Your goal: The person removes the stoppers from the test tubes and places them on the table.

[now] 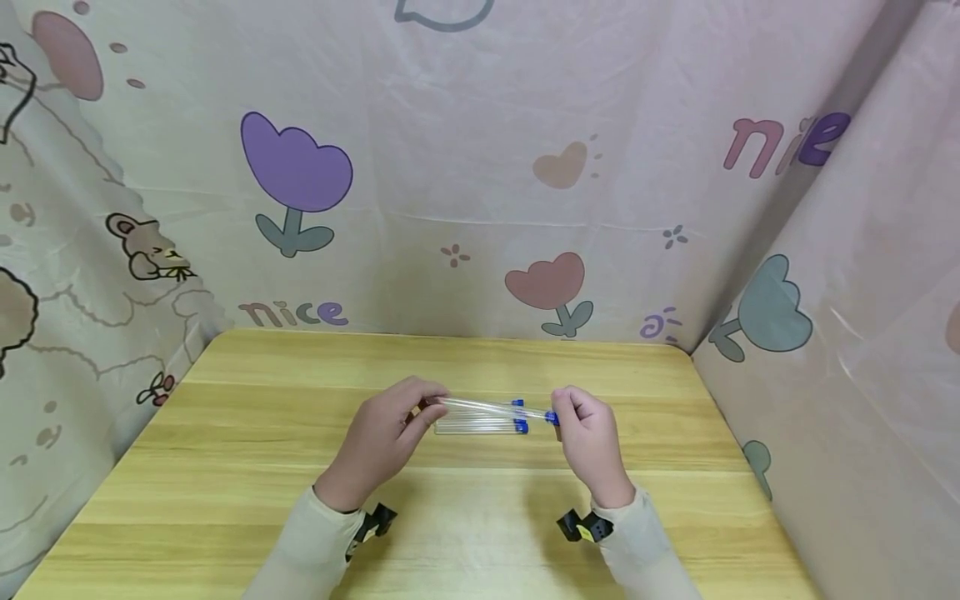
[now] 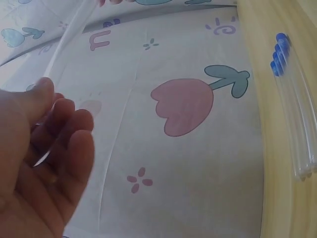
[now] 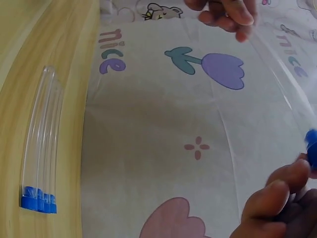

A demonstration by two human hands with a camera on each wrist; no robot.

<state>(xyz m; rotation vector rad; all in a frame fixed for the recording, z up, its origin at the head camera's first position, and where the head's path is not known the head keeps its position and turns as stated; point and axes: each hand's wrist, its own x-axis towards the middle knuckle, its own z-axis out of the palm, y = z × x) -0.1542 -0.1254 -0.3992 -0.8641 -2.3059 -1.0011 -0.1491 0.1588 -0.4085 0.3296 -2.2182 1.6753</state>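
A clear test tube [image 1: 495, 407] is held up nearly level between both hands, above the table. My left hand [image 1: 384, 432] pinches its plain end between thumb and fingers. At the other end my right hand [image 1: 591, 435] grips the blue cap [image 3: 312, 146]. Whether the cap sits fully on the tube cannot be told. Beneath it, several more clear test tubes [image 2: 296, 114] with blue caps [image 3: 37, 199] lie side by side on the table, their caps all at the right end in the head view.
The wooden table [image 1: 247, 467] runs back to a printed curtain [image 1: 450, 167], which also hangs along the left and right sides. Each wrist carries a small black camera, the left camera [image 1: 372, 527] and the right camera [image 1: 585, 527].
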